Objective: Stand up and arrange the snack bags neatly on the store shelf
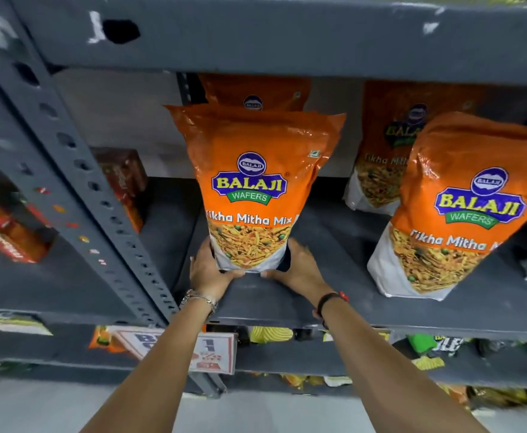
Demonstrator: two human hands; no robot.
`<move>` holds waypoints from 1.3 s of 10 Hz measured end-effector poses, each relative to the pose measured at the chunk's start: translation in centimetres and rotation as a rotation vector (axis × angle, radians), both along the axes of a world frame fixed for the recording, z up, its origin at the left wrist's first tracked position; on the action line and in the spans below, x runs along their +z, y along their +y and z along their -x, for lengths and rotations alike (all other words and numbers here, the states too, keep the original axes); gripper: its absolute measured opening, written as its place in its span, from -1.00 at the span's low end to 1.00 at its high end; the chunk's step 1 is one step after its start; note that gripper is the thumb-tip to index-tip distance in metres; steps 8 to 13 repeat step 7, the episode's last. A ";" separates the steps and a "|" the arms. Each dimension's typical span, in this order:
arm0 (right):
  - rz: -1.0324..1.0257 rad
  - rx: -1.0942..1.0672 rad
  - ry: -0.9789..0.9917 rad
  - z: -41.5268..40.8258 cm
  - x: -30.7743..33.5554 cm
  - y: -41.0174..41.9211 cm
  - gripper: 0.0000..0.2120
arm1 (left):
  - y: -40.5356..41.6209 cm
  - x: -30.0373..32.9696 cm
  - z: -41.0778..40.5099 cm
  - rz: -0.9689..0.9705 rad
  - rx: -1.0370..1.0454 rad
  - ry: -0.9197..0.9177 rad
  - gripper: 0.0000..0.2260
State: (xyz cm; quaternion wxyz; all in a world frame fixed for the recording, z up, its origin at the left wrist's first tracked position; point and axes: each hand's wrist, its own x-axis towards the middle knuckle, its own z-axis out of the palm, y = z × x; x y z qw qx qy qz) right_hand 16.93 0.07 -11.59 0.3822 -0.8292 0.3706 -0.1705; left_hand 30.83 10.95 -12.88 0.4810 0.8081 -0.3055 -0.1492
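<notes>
An orange Balaji snack bag (253, 185) stands upright on the grey shelf board (334, 301), left of centre. My left hand (207, 271) grips its lower left corner and my right hand (299, 270) cups its lower right corner. A second orange bag (254, 92) stands right behind it, mostly hidden. To the right another bag (462, 207) stands upright, leaning slightly, near the front edge. One more bag (381, 157) stands behind that one.
A perforated grey upright post (78, 170) runs diagonally at the left, with red packets (9, 235) beyond it. The shelf above (287, 35) hangs low over the bags. A price sign (193, 351) and more snack packs (428, 348) sit on the lower shelf.
</notes>
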 end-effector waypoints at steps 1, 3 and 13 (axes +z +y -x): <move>0.004 0.020 -0.018 1.0 -0.2 1.3 -0.32 | 1.2 -0.1 0.7 -0.015 -0.024 -0.018 -0.29; 0.052 0.003 0.017 1.2 -0.4 2.2 -0.36 | 2.3 0.1 1.3 -0.018 -0.038 -0.030 -0.30; -0.127 -0.041 -0.153 3.4 -0.6 2.7 -0.16 | 4.2 -0.5 4.1 -0.069 -0.012 -0.338 -0.23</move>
